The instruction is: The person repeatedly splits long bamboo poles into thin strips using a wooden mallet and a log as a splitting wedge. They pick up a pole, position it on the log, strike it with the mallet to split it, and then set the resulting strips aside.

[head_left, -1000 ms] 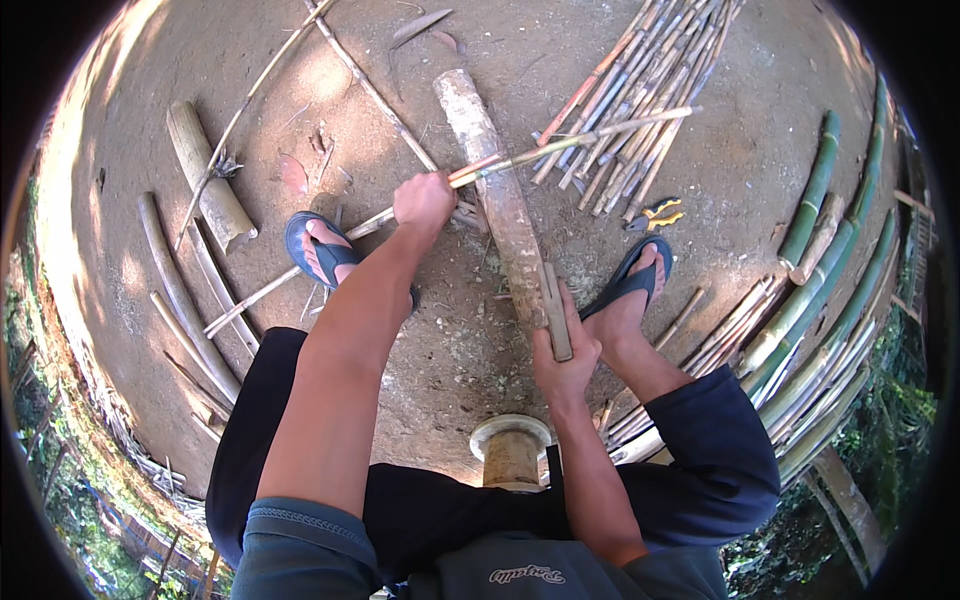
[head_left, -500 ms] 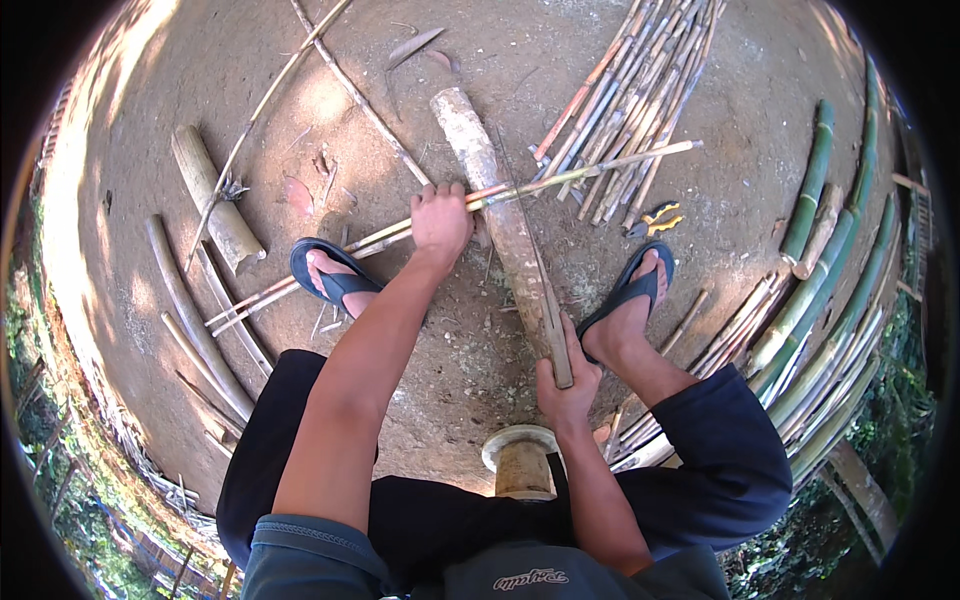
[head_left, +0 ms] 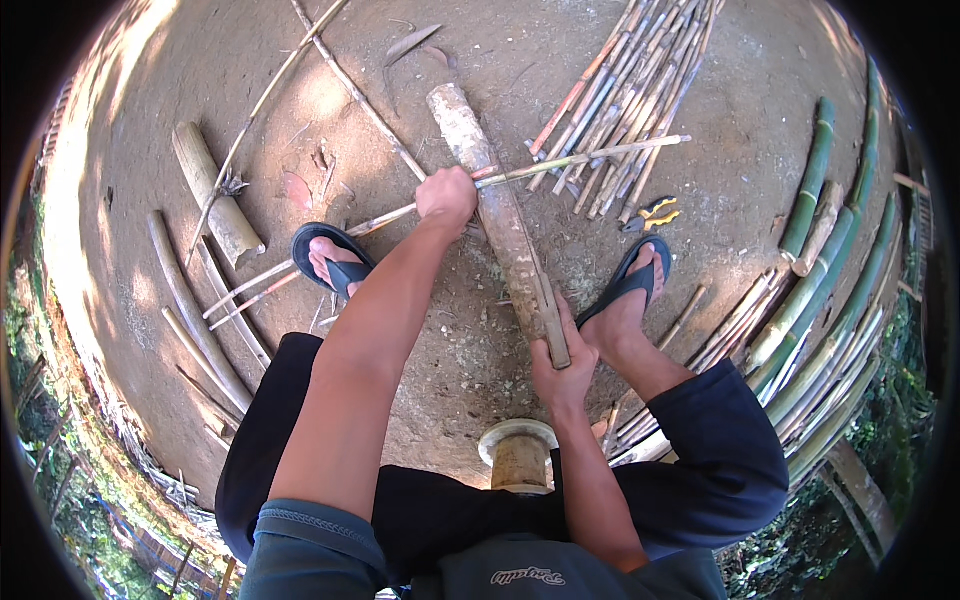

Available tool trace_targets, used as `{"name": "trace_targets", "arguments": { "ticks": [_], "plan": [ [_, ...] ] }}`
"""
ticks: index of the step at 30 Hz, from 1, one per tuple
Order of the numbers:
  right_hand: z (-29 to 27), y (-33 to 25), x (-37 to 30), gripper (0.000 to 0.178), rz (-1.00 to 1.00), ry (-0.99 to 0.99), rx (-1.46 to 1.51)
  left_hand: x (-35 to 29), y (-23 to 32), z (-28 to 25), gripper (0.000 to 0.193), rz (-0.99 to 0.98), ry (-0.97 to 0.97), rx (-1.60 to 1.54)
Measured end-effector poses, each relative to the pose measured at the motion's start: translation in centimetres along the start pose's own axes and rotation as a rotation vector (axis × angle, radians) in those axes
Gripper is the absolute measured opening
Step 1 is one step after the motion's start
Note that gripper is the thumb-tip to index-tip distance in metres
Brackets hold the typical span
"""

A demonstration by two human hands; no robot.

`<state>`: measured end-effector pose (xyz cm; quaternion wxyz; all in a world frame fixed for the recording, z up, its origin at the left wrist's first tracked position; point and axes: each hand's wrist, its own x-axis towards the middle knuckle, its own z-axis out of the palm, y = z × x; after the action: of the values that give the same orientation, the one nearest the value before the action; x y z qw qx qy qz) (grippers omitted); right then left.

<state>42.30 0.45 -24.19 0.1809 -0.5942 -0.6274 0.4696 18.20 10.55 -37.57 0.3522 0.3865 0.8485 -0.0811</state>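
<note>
Canes [head_left: 640,100] are piled far right on dirt [head_left: 440,385]; over a log [head_left: 508,235], sticks [head_left: 546,169] are clamped by left hand [head_left: 447,195], handle [head_left: 553,332] by right hand [head_left: 565,380].

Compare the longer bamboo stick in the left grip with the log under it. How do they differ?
Thickness: the longer bamboo stick is slender; the log is many times thicker.
Colour: the longer bamboo stick is yellowish tan; the log is mottled grey-brown.
Pose: the longer bamboo stick, held in the left grip, slants crosswise; the log runs mostly up and down the view.
Shared: both are long and roughly straight.
</note>
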Motion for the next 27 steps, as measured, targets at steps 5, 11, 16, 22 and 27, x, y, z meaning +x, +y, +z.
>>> {"name": "trace_targets", "arguments": {
  "ticks": [5,11,16,22,27],
  "plan": [
    [1.0,4.3,0.5,0.064,-0.084,0.046,0.064,1.9,-0.2,-0.6,0.028,0.049,-0.207,-0.023],
    [0.4,2.3,1.7,0.06,-0.031,-0.016,0.055,2.7,-0.7,-2.7,0.026,0.148,-0.512,-0.142],
    [0.6,0.2,1.1,0.059,-0.006,-0.019,0.006,2.2,-1.5,-0.3,0.019,0.161,-0.171,-0.066],
    [1.4,2.2,1.7,0.062,-0.124,0.08,0.034,-1.0,-1.0,1.8,0.015,0.134,0.17,-0.006],
    [1.5,1.4,2.9,0.06,-0.037,0.039,0.067,-0.4,-0.4,-1.2,0.03,0.07,-0.106,-0.051]
  ]
}}
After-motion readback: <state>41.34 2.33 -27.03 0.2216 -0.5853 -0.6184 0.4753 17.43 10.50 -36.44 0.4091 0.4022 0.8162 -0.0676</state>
